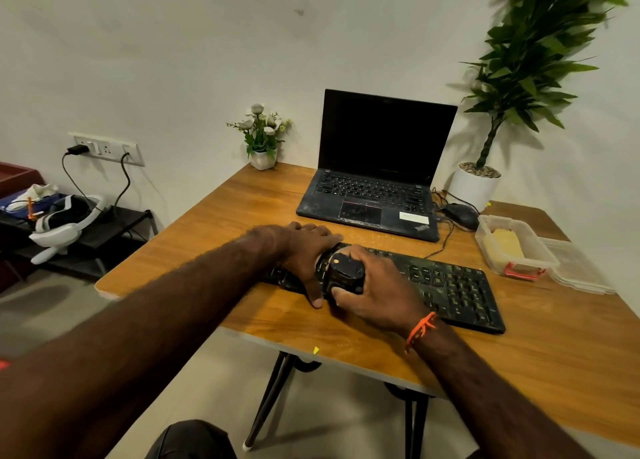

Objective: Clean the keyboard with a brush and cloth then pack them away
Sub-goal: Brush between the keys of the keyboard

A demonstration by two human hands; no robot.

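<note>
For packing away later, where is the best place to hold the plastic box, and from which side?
Probably by its two long walls, from above: the plastic box stands open and upright on the table, lid beside it. The red latch side looks less firm.

Wooden table [242,202] fills frame centre-right. On it: black keyboard [446,285] at centre, open laptop [374,195] behind, mouse [462,214] and clear container [516,247] right, flower pot [263,158] at upper-centre corner.

Dim warm light, soft shadows cast on the far wall [173,42], wide-angle bending at edges, slight blur.
</note>
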